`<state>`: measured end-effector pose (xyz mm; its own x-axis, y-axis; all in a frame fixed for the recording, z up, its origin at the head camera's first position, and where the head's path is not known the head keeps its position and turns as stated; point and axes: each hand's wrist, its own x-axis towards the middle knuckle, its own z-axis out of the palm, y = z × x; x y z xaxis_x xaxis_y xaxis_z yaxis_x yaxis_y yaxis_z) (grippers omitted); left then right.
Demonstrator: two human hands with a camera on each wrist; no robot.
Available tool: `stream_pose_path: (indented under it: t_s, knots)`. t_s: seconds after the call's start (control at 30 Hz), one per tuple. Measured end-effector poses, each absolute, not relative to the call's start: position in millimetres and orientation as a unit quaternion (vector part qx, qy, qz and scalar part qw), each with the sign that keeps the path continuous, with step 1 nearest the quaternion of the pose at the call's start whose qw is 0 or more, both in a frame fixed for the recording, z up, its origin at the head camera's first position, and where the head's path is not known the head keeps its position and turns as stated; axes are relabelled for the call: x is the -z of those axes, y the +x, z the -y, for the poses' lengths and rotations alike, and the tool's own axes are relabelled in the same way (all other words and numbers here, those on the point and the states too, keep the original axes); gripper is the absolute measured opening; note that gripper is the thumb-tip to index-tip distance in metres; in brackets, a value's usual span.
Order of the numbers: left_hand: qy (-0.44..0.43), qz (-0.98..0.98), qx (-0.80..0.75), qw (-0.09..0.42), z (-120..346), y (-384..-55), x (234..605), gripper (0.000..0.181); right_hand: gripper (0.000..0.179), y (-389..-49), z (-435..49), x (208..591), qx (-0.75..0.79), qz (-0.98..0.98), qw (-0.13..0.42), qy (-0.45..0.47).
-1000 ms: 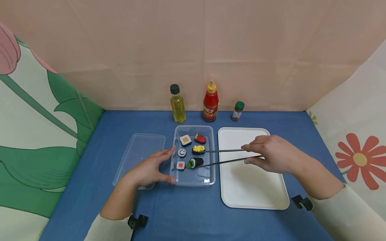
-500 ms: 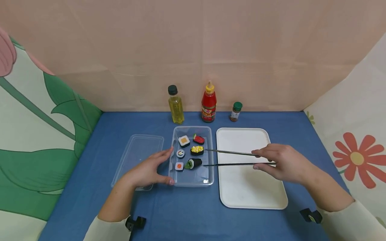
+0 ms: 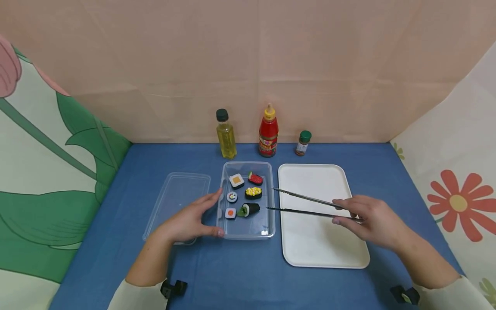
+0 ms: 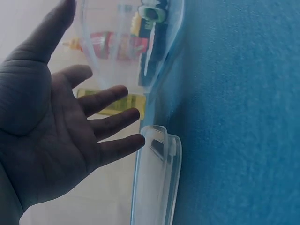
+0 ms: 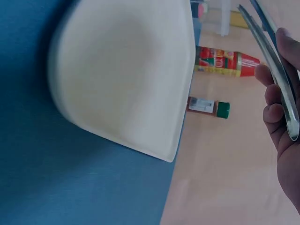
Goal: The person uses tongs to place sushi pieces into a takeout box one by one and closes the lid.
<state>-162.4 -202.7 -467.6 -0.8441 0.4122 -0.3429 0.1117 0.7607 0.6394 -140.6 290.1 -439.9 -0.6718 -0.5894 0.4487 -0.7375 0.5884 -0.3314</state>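
In the head view, a clear plastic container (image 3: pixel 252 227) holds several toy-like sushi pieces. They include a yellow-topped piece (image 3: pixel 253 193), a red-topped piece (image 3: pixel 255 178) and a dark roll with green filling (image 3: pixel 249 209). My left hand (image 3: pixel 193 219), fingers and thumb spread, lies along the container's left side; firm contact cannot be told. The left wrist view shows that palm (image 4: pixel 61 112) with nothing in it. My right hand (image 3: pixel 372 219) grips long metal tongs (image 3: pixel 306 198) above the white tray (image 3: pixel 310 254). Their tips are apart, near the container's right wall, with nothing between them.
A clear lid (image 3: pixel 182 185) lies left of the container, partly behind my left hand. Along the back stand an oil bottle (image 3: pixel 226 140), a red sauce bottle (image 3: pixel 268 135) and a small green-capped jar (image 3: pixel 302 144). Blue cloth (image 3: pixel 232 275) covers the table.
My right hand has drawn the tongs back to the right, and their tips have left the inside of the container. The sushi pieces stay in place. My left hand keeps its position on the container.
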Motion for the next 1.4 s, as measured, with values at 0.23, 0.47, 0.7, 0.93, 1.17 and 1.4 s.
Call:
stream_pose_path:
  t_s: [0.23, 0.47, 0.7, 0.93, 1.17, 1.4]
  knots:
    - [0.144, -0.901, -0.329, 0.245, 203, -163, 473, 0.117, 0.045, -128, -300, 451, -0.265, 0.878, 0.18, 0.356]
    - [0.144, -0.897, -0.337, 0.246, 205, -162, 473, 0.116, 0.062, -117, -313, 460, -0.246, 0.894, 0.205, 0.314]
    - [0.145, -0.895, -0.342, 0.246, 206, -162, 474, 0.116, 0.048, -107, -328, 468, -0.228, 0.916, 0.2, 0.264]
    - [0.15, -0.895, -0.343, 0.243, 205, -161, 475, 0.115, 0.055, -97, -340, 473, -0.191, 0.94, 0.205, 0.194]
    - [0.147, -0.895, -0.344, 0.244, 206, -161, 477, 0.115, 0.053, -91, -353, 476, -0.173, 0.967, 0.167, 0.085]
    - [0.148, -0.892, -0.348, 0.247, 206, -162, 477, 0.115, 0.055, -88, -369, 480, -0.165, 0.974, 0.152, 0.016]
